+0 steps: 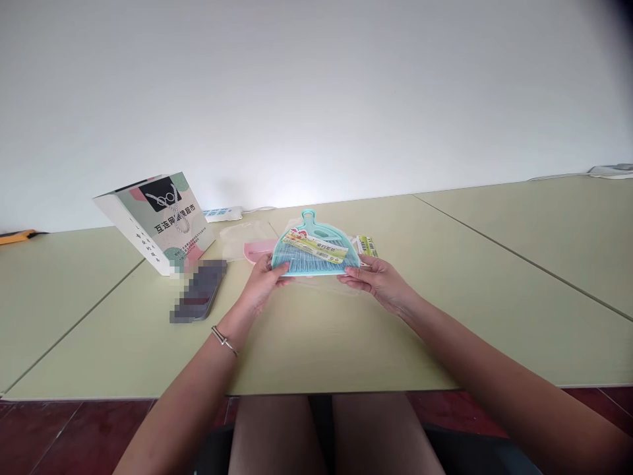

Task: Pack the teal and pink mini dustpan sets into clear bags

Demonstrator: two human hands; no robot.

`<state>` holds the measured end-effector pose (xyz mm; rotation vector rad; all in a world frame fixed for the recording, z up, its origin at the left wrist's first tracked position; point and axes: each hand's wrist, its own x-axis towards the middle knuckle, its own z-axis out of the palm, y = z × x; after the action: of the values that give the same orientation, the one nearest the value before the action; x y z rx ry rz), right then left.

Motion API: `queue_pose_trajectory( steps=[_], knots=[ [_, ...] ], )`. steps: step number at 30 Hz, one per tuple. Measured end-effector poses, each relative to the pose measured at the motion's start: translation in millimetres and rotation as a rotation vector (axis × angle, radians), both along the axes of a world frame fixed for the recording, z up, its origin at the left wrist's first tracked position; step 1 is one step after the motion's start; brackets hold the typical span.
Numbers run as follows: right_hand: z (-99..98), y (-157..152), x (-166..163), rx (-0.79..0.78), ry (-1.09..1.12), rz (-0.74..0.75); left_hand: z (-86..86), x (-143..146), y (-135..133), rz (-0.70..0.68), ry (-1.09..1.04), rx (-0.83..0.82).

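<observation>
A turquoise mini dustpan and brush set (316, 260) is held up over the table, its handle pointing away from me and its blue bristles toward me. A yellow-green label strip (316, 245) lies slantwise across it. My left hand (264, 280) grips the left corner, thumb on top. At the right corner, my right hand (378, 280) pinches the edge in the same way. Behind the set, partly hidden, are a pink piece (257, 251) in clear plastic and another yellow-green label (366, 246).
A paper gift bag (171, 221) with a rope handle stands at the back left. Before it lies a dark phone (200, 293), partly blurred out. A white power strip (223, 214) sits by the wall. The pale green table (346, 349) has seams and a front edge near my lap.
</observation>
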<state>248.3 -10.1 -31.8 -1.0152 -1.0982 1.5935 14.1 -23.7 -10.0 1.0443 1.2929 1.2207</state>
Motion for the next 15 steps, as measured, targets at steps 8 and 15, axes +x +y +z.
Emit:
queue_pose_trajectory(
  steps=[8,15],
  knots=[
    [3.1,-6,-2,0.126,0.004,-0.103,-4.1,3,-1,-0.044,-0.021,-0.041],
    [2.5,-10,7,0.57,-0.292,0.208,-1.8,-2,0,-0.026,-0.095,-0.071]
  ],
)
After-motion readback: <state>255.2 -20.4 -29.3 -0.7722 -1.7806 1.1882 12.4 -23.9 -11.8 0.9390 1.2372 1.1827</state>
